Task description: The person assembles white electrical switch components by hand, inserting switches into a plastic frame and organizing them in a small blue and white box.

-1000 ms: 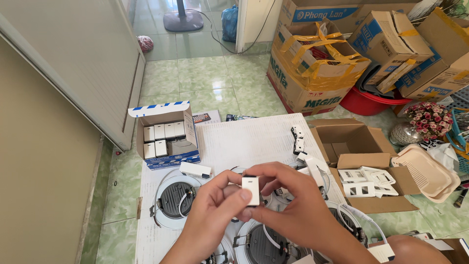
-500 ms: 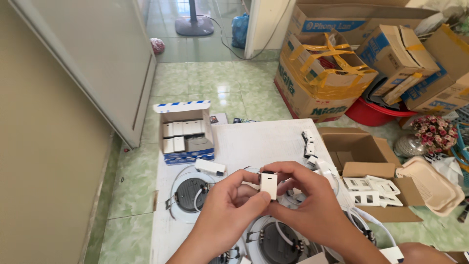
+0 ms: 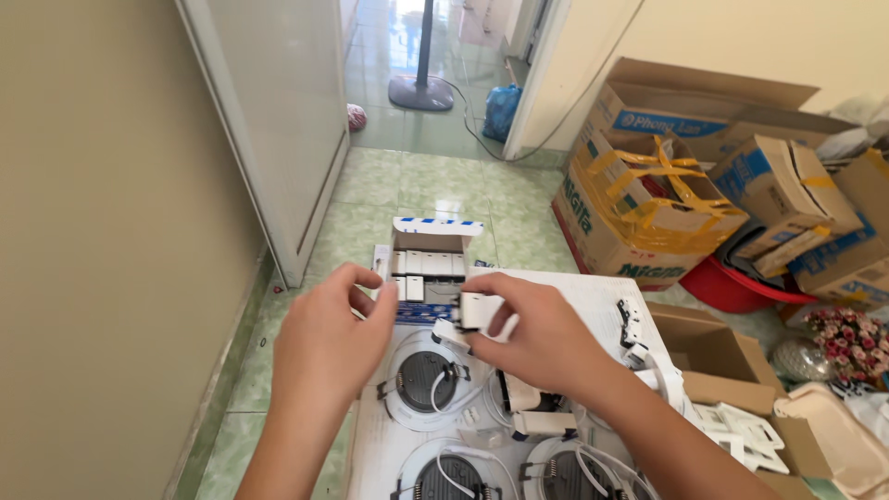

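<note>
From the head camera, a low white table (image 3: 593, 296) stands on a pale green tiled floor (image 3: 435, 199), close to a beige wall (image 3: 102, 231) on the left and a white door panel (image 3: 278, 111). Beyond it the tiles run to a doorway, where a fan's round base (image 3: 421, 91) and a blue bag (image 3: 502, 111) sit on the floor.

The right hand (image 3: 532, 333) has its grip clenched on a small white rectangular block (image 3: 479, 310), pinched between thumb and fingers just above the table's far edge. The left hand (image 3: 338, 329) hovers just beside it, its grip released, fingers curled and holding nothing.

Just behind the hands, a small open box (image 3: 428, 264) with a blue-striped flap holds rows of the same white blocks. Under the hands lie round white downlights (image 3: 426, 380) with dark centres and white wires. An open brown carton (image 3: 718, 356) sits at the table's right side. Further right, stacked cardboard boxes (image 3: 648, 204), some bound with yellow tape, crowd the floor against a cream wall, with a red basin (image 3: 732, 287) below them and a bunch of flowers (image 3: 847, 338) near the edge.
</note>
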